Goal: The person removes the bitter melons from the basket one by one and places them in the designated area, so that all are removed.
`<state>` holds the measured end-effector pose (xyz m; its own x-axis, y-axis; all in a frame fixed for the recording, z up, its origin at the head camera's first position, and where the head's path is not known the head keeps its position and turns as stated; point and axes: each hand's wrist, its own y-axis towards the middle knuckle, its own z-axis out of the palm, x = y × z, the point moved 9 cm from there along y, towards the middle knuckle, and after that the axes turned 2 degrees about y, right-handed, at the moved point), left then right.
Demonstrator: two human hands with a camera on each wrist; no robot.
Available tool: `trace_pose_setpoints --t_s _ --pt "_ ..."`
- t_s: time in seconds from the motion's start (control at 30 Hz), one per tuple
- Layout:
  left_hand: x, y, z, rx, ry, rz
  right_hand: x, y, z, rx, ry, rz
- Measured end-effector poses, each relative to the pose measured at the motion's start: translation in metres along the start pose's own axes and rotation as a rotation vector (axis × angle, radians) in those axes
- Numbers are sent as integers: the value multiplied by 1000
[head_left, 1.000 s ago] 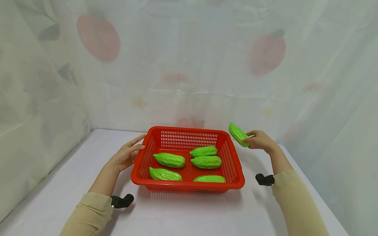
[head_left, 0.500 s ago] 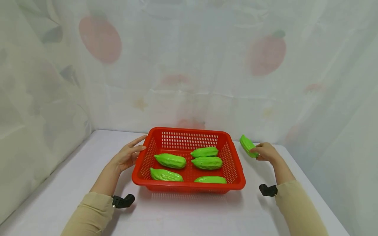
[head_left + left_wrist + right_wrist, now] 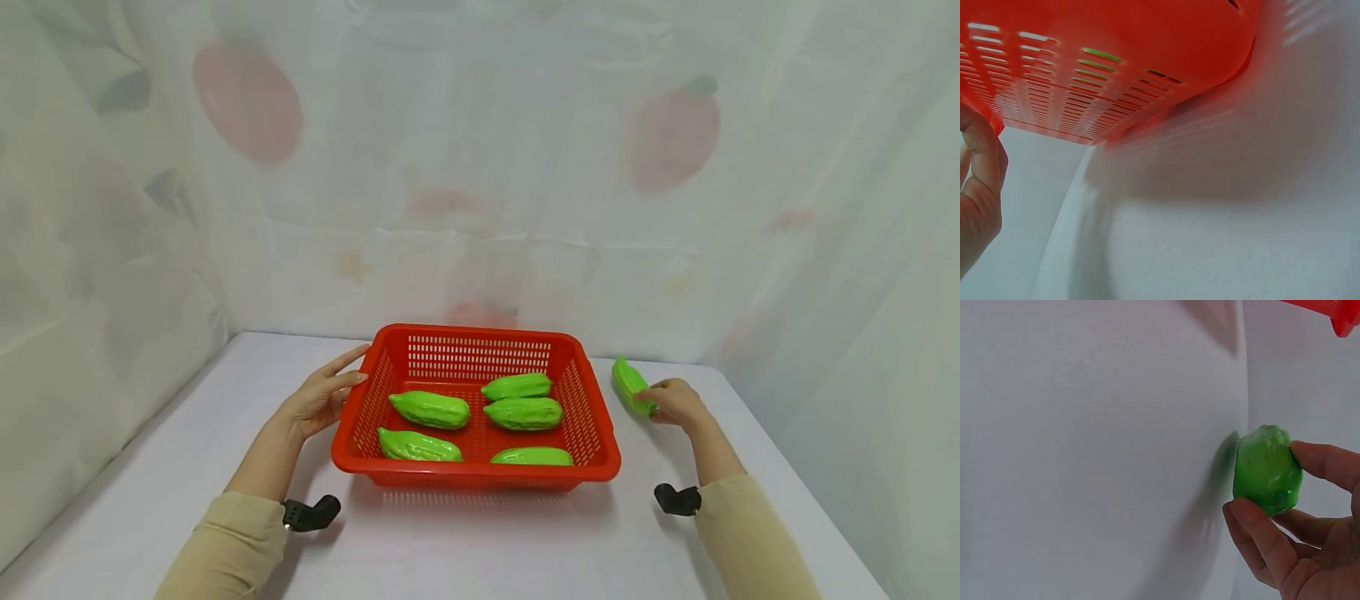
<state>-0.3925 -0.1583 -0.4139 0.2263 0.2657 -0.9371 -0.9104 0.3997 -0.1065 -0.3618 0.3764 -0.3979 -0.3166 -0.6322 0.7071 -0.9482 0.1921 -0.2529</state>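
Note:
My right hand (image 3: 677, 402) pinches a bright green, bumpy bitter melon (image 3: 632, 386) between thumb and fingers, at the back right of the table. In the right wrist view the blunt end of this bitter melon (image 3: 1267, 472) faces the camera, low over the white surface, its shadow close by. My left hand (image 3: 324, 396) touches the left rim of a red plastic basket (image 3: 480, 473), its fingers loosely extended along the outside. Inside the basket lie several like bitter melons (image 3: 430, 410). In the left wrist view the left hand (image 3: 979, 187) is partly cut off beside the slotted basket wall (image 3: 1072, 81).
A white-covered table (image 3: 480, 550) bears the basket near its middle. Pale printed curtains (image 3: 465, 167) stand close behind and on both sides. Black wrist cameras (image 3: 678, 500) stick out from both sleeves.
My right hand has lowered the bitter melon from beside the basket's back right corner, down and a little rightward to the table. The left hand and the basket have stayed in place.

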Motion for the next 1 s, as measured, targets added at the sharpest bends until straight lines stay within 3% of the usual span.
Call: trace_pose_setpoints --t_s 1.0 --pt "-1 0 1 16 7 -3 -3 2 8 -18 -102 -5"
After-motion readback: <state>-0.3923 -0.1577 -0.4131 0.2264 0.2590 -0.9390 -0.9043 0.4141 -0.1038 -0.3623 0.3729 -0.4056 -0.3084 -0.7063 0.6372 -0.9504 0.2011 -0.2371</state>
